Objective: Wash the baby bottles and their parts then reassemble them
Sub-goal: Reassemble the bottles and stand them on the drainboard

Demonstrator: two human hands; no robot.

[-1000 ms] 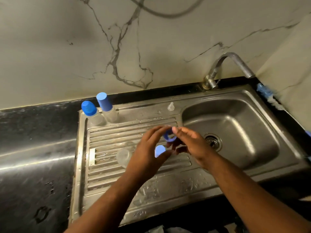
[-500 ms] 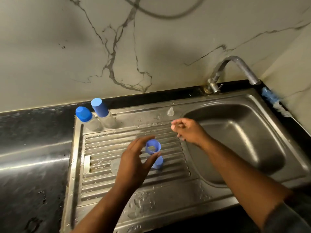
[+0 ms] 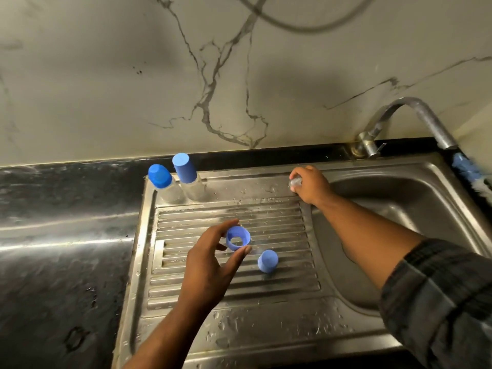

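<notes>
My left hand (image 3: 210, 265) pinches a blue screw ring (image 3: 237, 238) between thumb and fingers above the ribbed drainboard (image 3: 282, 286). A blue cap (image 3: 267, 261) stands on the ribs just right of it. Far back, my right hand (image 3: 310, 185) grips a clear teat (image 3: 295, 181) at the drainboard's rear edge beside the basin. Two clear baby bottles with blue caps (image 3: 159, 177) (image 3: 185, 169) stand at the rear left corner of the drainboard. A bottle body seen earlier under my left hand is hidden now.
The steel sink basin (image 3: 431, 198) lies to the right, with the tap (image 3: 415, 113) arching over its back edge. A blue-and-white brush (image 3: 468, 171) rests at the far right. Wet black countertop (image 3: 64, 249) spreads to the left. A marble wall rises behind.
My right hand let go of the blue ring, reached back and closed on the clear teat. My left hand kept the ring. The blue cap now stands free on the ribs.
</notes>
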